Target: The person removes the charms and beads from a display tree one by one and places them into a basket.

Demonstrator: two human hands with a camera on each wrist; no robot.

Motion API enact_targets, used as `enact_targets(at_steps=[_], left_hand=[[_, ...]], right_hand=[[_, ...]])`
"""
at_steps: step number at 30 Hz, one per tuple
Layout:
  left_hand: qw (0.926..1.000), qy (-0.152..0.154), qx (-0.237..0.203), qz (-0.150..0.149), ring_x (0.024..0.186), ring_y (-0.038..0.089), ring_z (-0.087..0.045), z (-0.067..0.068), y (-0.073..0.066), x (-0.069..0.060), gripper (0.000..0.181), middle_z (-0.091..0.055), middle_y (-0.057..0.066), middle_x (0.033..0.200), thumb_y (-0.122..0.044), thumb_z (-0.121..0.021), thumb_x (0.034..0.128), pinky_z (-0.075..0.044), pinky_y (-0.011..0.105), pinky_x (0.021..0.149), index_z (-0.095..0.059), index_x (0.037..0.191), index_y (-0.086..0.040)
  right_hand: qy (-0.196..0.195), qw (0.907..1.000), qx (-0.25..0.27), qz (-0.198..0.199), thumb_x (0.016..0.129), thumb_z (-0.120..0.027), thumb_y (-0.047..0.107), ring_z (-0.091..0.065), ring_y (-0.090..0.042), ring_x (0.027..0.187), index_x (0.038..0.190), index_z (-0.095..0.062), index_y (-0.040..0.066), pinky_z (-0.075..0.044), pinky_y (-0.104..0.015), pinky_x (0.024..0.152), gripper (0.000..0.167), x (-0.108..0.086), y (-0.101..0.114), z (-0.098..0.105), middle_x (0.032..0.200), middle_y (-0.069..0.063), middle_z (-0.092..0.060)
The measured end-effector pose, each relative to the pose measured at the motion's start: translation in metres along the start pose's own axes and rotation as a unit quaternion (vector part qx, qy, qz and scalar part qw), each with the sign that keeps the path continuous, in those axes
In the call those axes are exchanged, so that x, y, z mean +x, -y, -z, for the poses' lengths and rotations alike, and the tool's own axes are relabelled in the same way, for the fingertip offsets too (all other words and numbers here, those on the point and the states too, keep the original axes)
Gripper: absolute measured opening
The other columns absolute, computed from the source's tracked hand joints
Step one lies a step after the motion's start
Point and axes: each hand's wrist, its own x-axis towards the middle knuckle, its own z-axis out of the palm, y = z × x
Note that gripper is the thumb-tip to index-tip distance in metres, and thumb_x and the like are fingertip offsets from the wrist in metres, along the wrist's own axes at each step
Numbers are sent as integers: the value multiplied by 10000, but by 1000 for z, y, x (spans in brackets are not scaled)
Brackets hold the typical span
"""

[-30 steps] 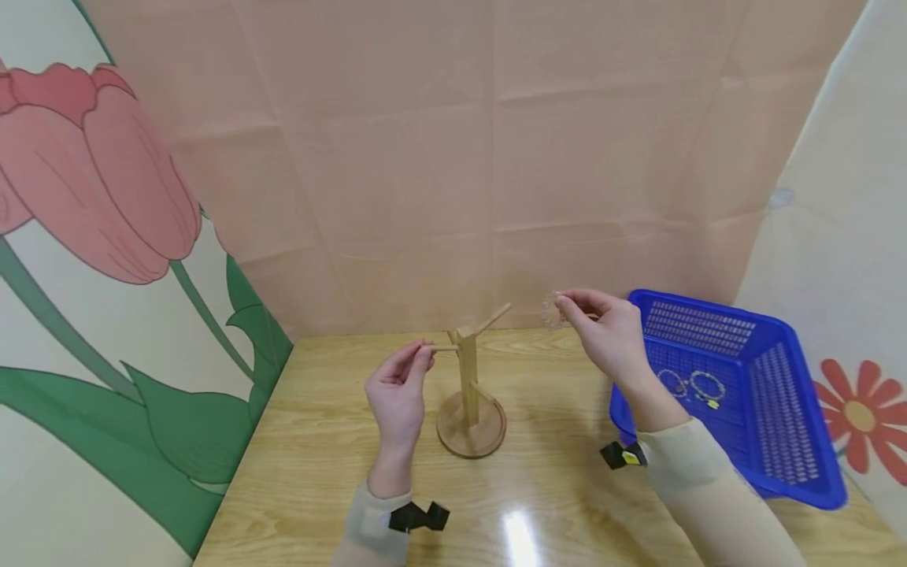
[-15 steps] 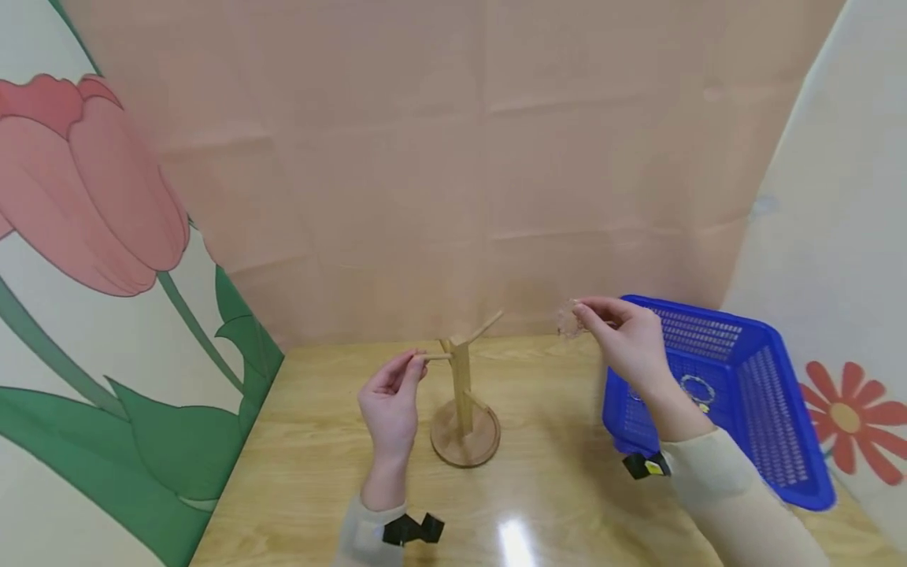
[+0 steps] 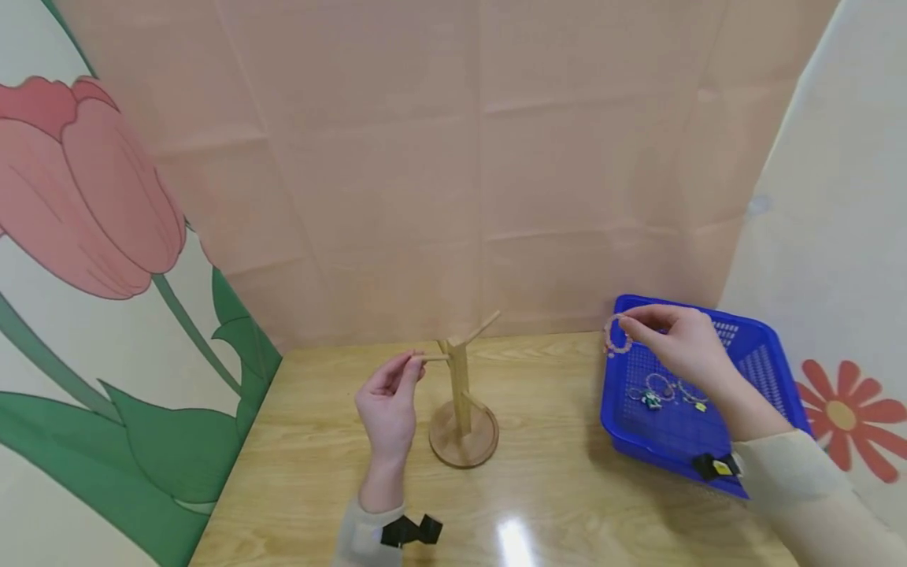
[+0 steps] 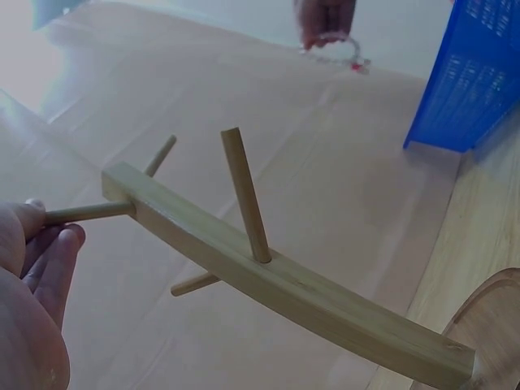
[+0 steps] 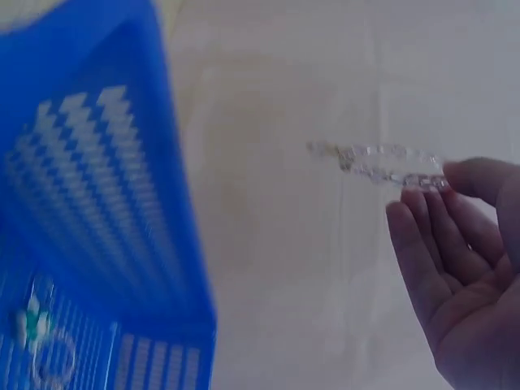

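A wooden stand with a round base and several thin pegs stands on the table. My left hand pinches the end of its upper left peg between thumb and fingers. Out to the right, my right hand holds a clear beaded bracelet by its edge, between thumb and fingertips. In the head view this bracelet hangs over the left rim of the blue basket. Inside the basket lie several more bracelets, one with a green piece and one with a yellow piece.
The wood-grain table carries the stand near its middle and the basket at the right. A pink cloth hangs behind it. Flower-printed sheets rise at both sides.
My right hand has moved right with the bracelet, away from the stand and over the basket. The left hand keeps its pinch on the peg. The camera view has shifted slightly.
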Motion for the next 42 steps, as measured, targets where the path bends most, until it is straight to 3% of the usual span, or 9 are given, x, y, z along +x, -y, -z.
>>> enact_targets(at_steps=[4, 8, 14, 24, 33, 42], left_hand=[[10000, -32, 24, -4, 871, 147, -794, 1, 1, 1, 178, -764, 304, 1005, 125, -756, 937, -687, 310, 790, -699, 1060, 239], [10000, -33, 46, 3, 877, 153, -795, 3, 2, 3, 166, -795, 215, 1003, 124, -752, 941, -685, 306, 793, -706, 1062, 229], [10000, -48, 42, 39, 869, 161, -796, 5, 2, 3, 163, -800, 189, 1008, 117, -753, 945, -685, 301, 793, -714, 1067, 218], [10000, -2, 60, 29, 882, 149, -793, 4, -1, 4, 167, -734, 360, 1027, 114, -746, 952, -684, 304, 804, -708, 1073, 222], [10000, 20, -21, 35, 887, 161, -796, 4, -2, 4, 197, -777, 268, 1022, 110, -749, 951, -684, 316, 807, -690, 1084, 243], [10000, -55, -56, 25, 875, 153, -795, 5, -2, 4, 174, -786, 244, 1010, 122, -744, 948, -686, 312, 799, -701, 1079, 228]], right_hand=[[385, 9992, -121, -24, 1061, -682, 456, -715, -115, 878, 1247, -780, 111, -565, -171, 682, 404, 0, -17, 12, 1053, -75, -795], [792, 9964, 71, -278, 1078, -639, 479, -740, -67, 925, 1310, -739, 105, -588, -153, 763, 451, 0, -35, 21, 1089, -70, -790], [1240, 9913, 247, -359, 1102, -604, 450, -758, -106, 989, 1339, -706, 71, -585, -135, 824, 458, 4, -62, 28, 1144, -84, -778], [1955, 9805, 49, -178, 1104, -639, 343, -751, -137, 937, 1280, -756, 82, -631, -231, 805, 336, 1, -80, 41, 1085, -19, -794], [2674, 9628, 273, -281, 1116, -623, 282, -763, -190, 991, 1278, -742, 37, -651, -273, 838, 317, 0, -99, 46, 1078, -5, -792], [3497, 9339, 674, -301, 1109, -619, 166, -759, -200, 994, 1247, -725, -32, -682, -343, 836, 264, 0, -123, 43, 1094, -47, -780]])
